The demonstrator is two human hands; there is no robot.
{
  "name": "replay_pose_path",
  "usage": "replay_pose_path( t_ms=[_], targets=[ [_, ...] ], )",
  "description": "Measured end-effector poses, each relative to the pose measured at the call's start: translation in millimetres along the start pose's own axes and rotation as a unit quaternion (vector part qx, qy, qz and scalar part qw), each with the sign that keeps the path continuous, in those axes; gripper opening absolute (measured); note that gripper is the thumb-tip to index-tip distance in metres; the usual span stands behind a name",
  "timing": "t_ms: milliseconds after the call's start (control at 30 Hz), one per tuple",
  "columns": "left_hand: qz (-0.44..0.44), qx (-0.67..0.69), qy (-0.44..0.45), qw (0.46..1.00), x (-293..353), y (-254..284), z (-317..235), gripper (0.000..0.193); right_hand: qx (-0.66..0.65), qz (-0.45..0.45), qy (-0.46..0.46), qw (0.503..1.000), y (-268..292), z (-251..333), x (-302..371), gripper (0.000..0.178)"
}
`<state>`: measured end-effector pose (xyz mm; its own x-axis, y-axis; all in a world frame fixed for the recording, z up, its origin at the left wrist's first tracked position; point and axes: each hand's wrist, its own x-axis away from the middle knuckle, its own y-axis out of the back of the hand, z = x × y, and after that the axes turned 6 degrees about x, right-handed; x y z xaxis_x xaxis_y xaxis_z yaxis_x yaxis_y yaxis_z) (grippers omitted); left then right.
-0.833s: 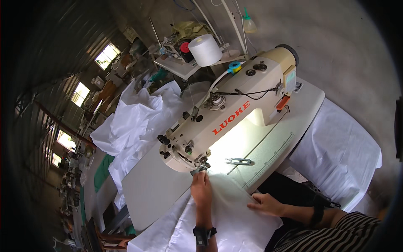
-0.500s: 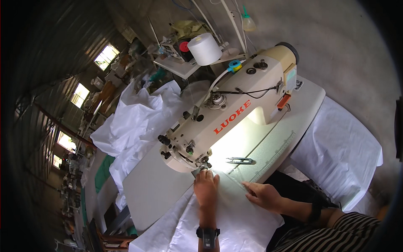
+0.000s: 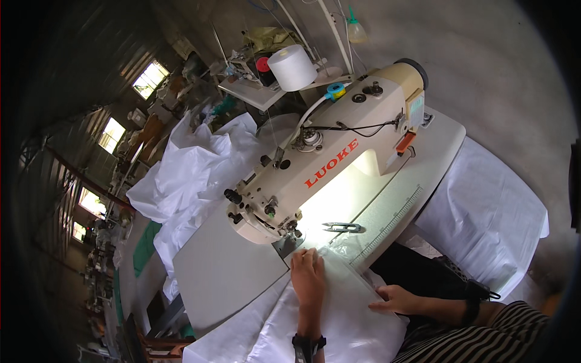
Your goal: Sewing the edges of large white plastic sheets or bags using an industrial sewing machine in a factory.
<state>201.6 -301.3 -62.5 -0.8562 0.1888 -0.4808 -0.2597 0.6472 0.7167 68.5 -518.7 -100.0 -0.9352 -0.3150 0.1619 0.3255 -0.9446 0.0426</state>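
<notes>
A white sheet of smooth, shiny fabric [image 3: 348,314] lies over the front of the sewing machine table and hangs toward my lap. My left hand [image 3: 308,275] is closed on its far edge, just in front of the needle area, fingers bent and close together. My right hand [image 3: 394,300] pinches the sheet's right-hand edge between thumb and fingers, nearer to me. The beige sewing machine [image 3: 327,160] has its lamp lit. Its presser foot [image 3: 293,232] stands apart from the fabric, above a bare metal needle plate [image 3: 287,245].
Small thread snips [image 3: 344,227] lie under the machine arm, beside a ruler strip [image 3: 387,224]. White fabric [image 3: 200,163] is heaped behind the machine, and more white fabric [image 3: 484,218] hangs at the right. A white thread cone [image 3: 292,68] stands at the back.
Both hands have drawn back toward me and rightward, pulling the sheet away from the presser foot. The needle plate now shows. The head view has shifted slightly.
</notes>
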Motion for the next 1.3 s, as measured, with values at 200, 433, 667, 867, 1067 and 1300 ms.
replay_pose_path(
  t_ms=[200,433,667,867,1067,1300],
  targets=[
    [0.019,-0.012,-0.016,1.0,-26.2,-0.2,8.8,0.006,0.057,0.057,-0.131,0.988,9.1,-8.2,-5.4,0.043],
    [-0.003,-0.017,0.026,1.0,-30.1,-11.8,3.2,0.004,0.139,-0.046,-0.017,0.989,9.2,26.9,-15.0,0.046],
    [0.084,0.028,0.029,0.996,-32.5,-2.4,-3.5,0.019,0.457,-0.081,0.179,0.867,0.4,35.3,-35.3,0.049],
    [0.039,-0.077,-0.035,0.996,-25.8,-9.3,-14.1,0.024,0.498,-0.103,0.243,0.826,0.8,40.4,-40.5,0.052],
    [0.025,-0.039,0.005,0.999,-23.2,-14.1,-8.5,0.017,0.383,-0.085,0.086,0.916,2.7,35.3,-31.4,0.05],
    [0.081,-0.018,-0.134,0.987,-41.3,-3.9,-0.8,0.028,0.043,-0.094,0.005,0.995,-7.8,21.7,-26.4,0.051]
  ],
)
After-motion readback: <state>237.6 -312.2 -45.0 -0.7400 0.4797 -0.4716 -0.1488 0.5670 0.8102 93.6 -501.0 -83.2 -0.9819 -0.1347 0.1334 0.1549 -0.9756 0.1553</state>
